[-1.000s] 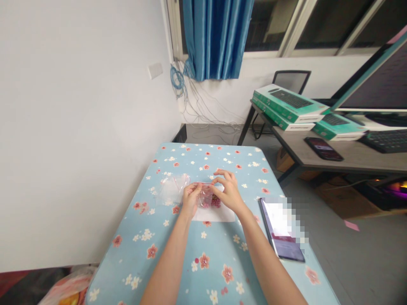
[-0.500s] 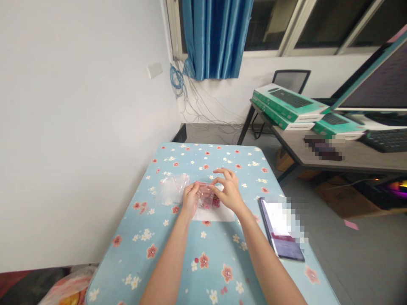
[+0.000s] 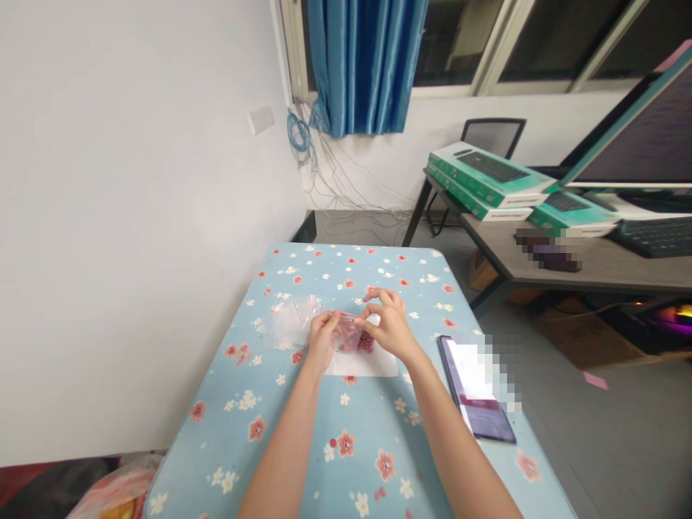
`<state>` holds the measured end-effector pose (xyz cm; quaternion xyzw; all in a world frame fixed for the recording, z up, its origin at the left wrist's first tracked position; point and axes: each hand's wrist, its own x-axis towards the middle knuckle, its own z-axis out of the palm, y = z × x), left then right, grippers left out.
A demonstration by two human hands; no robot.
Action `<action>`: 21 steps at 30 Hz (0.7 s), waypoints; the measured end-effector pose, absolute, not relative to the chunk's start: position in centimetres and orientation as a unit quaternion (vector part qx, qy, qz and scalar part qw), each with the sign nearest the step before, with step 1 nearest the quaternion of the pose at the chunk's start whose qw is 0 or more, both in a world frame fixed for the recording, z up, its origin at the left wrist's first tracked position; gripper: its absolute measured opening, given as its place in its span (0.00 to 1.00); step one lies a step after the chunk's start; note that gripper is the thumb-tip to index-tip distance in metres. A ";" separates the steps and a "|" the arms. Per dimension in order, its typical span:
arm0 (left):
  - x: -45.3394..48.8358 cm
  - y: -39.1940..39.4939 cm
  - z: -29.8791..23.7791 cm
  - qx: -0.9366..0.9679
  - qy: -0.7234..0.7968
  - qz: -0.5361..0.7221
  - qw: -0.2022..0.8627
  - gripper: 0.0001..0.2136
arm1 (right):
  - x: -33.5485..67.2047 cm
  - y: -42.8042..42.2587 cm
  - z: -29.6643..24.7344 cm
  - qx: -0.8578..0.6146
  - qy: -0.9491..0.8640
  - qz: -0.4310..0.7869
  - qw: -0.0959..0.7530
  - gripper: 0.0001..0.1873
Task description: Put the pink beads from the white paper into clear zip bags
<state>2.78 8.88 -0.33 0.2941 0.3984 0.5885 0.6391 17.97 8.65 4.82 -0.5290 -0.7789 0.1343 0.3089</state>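
Between my hands is a small clear zip bag (image 3: 347, 336) with a pinkish top strip. My left hand (image 3: 323, 339) pinches its upper left corner, thumb on top. At the upper right corner, my right hand (image 3: 390, 323) grips the edge between thumb and index finger, its other fingers raised and curved. Behind and beside the bag lie small dark-pink beads (image 3: 366, 342); whether some are inside the bag I cannot tell. Under them is a white sheet of paper (image 3: 373, 366). More clear plastic bags (image 3: 292, 321) lie flat just left of my left hand.
A phone (image 3: 478, 389) with a lit screen lies near the right edge of the flowered table (image 3: 303, 447). Beyond it, a desk (image 3: 546, 267) holds green keyboard boxes (image 3: 486, 176), a keyboard (image 3: 657, 236) and a monitor (image 3: 638, 130). A white wall (image 3: 119, 216) borders the left.
Both hands keep their hold on the bag, with only a slight shift of it and the fingers. The whole view has moved a little; the other things stay in place.
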 end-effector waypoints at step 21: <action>2.6 8.8 -0.4 0.301 0.397 0.596 0.630 0.18 | 18.9 8.4 5.1 -0.510 -0.784 0.190 0.299 0.08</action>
